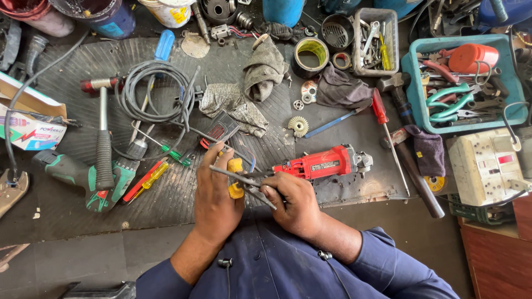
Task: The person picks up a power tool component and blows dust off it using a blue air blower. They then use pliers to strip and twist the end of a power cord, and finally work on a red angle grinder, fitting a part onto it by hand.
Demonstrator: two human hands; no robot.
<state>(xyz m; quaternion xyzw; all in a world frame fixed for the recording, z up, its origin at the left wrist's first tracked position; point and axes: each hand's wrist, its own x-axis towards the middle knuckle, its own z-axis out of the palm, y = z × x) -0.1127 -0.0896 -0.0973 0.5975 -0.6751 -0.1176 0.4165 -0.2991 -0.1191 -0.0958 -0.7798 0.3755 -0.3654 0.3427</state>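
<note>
1. Head view shows a yellow-handled tool [235, 178] held over the black mat [72, 83], just in front of the person.
2. Left hand [215, 194] has its fingers wrapped tight on it.
3. Right hand [293, 202] pinches thin pliers [249, 185] against it.
4. A steady, gentle grip looks best.
5. Red angle grinder [321, 162] lies just beside.

A white carton [30, 130] with red and blue print lies far left of the left hand [213, 194], a small dark meter screen [220, 130] sits just above it, and a white label marks the red grinder [324, 163] beside the right hand [293, 205].
</note>
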